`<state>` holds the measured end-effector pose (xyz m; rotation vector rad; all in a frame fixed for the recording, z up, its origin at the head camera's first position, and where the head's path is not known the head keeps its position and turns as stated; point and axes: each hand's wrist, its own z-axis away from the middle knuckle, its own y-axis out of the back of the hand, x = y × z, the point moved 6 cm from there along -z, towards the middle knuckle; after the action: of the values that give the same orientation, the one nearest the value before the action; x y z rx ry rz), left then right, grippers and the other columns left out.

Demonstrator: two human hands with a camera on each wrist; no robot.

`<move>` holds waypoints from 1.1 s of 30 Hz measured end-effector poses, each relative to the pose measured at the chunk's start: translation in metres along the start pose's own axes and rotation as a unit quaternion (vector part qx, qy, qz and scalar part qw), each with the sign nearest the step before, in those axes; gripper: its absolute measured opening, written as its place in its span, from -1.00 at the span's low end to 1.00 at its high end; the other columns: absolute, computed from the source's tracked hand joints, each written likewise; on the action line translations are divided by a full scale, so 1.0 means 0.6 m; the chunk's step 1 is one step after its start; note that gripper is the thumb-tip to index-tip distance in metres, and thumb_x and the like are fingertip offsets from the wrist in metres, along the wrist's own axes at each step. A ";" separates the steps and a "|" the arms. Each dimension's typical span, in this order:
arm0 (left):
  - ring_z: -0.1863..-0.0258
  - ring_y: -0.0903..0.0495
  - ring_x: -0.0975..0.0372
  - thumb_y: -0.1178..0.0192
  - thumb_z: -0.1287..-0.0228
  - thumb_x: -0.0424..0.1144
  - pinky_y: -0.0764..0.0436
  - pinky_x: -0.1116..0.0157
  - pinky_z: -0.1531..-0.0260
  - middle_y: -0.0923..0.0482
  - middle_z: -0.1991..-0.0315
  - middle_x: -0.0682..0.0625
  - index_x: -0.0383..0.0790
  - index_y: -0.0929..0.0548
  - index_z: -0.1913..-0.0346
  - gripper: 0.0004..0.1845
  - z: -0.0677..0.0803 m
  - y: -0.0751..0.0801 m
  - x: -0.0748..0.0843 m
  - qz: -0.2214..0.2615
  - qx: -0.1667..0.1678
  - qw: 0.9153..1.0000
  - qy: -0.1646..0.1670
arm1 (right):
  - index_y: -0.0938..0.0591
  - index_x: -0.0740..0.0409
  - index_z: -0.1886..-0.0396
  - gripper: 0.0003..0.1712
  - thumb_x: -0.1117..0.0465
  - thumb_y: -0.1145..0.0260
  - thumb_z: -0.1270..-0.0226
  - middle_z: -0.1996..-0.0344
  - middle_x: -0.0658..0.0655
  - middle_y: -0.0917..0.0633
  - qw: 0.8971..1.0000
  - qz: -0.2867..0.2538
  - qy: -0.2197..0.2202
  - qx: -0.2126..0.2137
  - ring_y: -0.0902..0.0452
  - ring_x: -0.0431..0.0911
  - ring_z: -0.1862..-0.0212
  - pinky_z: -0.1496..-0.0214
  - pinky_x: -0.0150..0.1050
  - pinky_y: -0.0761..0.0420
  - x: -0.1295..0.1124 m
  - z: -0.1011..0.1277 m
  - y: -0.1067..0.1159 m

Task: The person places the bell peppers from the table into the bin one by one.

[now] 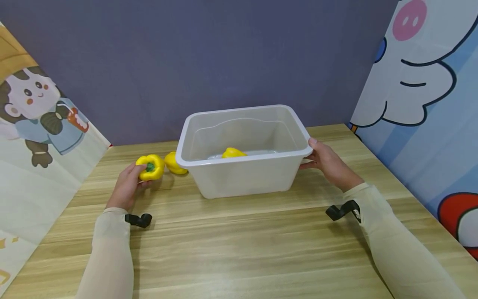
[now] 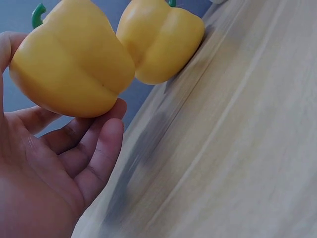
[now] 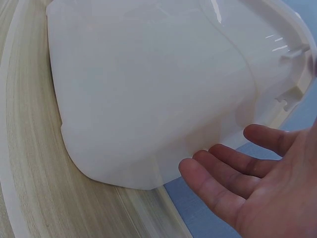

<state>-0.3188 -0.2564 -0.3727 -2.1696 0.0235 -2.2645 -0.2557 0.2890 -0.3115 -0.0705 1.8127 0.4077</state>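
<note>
My left hand (image 1: 139,176) holds a yellow bell pepper (image 1: 150,167) with a green stem just above the wooden table, left of a white translucent plastic bin (image 1: 242,178). In the left wrist view the pepper (image 2: 74,64) rests between my thumb and fingertips (image 2: 106,144). A second yellow pepper (image 1: 174,163) lies on the table against the bin's left wall, touching the held one (image 2: 161,39). A third yellow pepper (image 1: 233,153) lies inside the bin. My right hand (image 1: 313,155) is at the bin's right rim, thumb on top. Its fingers (image 3: 223,173) are straight beside the bin wall (image 3: 148,99).
The wooden table (image 1: 239,241) stretches toward me in front of the bin. A purple wall stands behind, with cartoon panels (image 1: 33,137) along the left and right table edges. Black wrist camera mounts (image 1: 139,220) sit on both sleeves.
</note>
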 end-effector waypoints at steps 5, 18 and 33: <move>0.28 -0.60 0.35 -0.12 -0.52 -0.06 -0.66 0.39 0.21 -0.53 0.15 0.12 -0.04 -0.53 -0.01 -0.82 0.002 -0.002 0.002 0.010 0.003 1.000 -0.001 | -0.34 0.22 -0.45 -0.25 -0.25 0.25 -0.64 -0.13 0.10 -0.60 1.000 0.000 -0.003 0.002 -0.57 -0.10 -0.12 -0.08 0.09 -0.62 0.001 0.000 0.001; 0.17 -0.65 0.32 -0.05 -0.56 -0.15 -0.68 0.28 0.11 -0.56 0.08 0.09 -0.14 -0.48 -0.06 -0.81 0.007 -0.010 0.020 0.100 -0.023 0.995 -0.018 | -0.26 0.32 -0.48 -0.22 -0.22 0.25 -0.65 -0.12 0.08 -0.60 1.000 -0.001 0.001 0.002 -0.57 -0.09 -0.11 -0.07 0.06 -0.63 -0.001 0.001 0.001; 0.15 -0.68 0.29 -0.01 -0.57 -0.17 -0.69 0.28 0.12 -0.61 0.07 0.06 -0.19 -0.44 -0.14 -0.76 0.003 -0.019 0.028 0.145 -0.048 0.988 -0.019 | -0.32 0.28 -0.46 -0.28 -0.19 0.21 -0.66 -0.11 0.06 -0.60 1.000 -0.020 0.001 0.003 -0.58 -0.12 -0.09 0.00 -0.13 -0.67 0.001 -0.003 0.001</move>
<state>-0.3175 -0.2455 -0.3557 -2.0899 0.4268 -2.1008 -0.2577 0.2891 -0.3117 -0.1033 1.8123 0.3743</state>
